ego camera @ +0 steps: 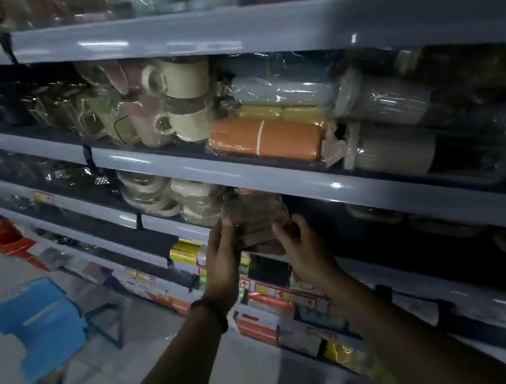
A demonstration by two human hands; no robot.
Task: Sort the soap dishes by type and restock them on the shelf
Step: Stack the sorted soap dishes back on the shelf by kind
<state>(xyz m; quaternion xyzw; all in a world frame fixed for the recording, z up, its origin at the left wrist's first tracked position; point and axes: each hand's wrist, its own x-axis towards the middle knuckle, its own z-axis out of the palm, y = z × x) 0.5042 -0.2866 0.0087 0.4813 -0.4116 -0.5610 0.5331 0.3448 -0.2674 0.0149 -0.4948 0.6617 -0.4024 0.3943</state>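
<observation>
Presently the left hand (222,257) and right hand (303,250) grip a brown wrapped pack (255,221), probably soap dishes, at the shelf (189,226) lip. Restocking step: next, push it farther in, right of the cream stack (194,201).

Shelf edges (276,178): grey, smooth, semi-gloss, looking like painted metal, with light streaks along them; stool (39,324): blue moulded plastic, smooth with a soft sheen; floor (147,327): pale, smooth, faintly reflective. Brown pack (256,221), cream mugs (186,102), orange roll (267,142) and ribbed grey jars (389,152): each under clear, crinkled, glossy film that throws white glints, the mugs matt beneath, the jars finely grooved, the brown pack's own material too blurred to tell. Boxes (260,321) on the lower shelf: printed card, smooth, slightly shiny.
</observation>
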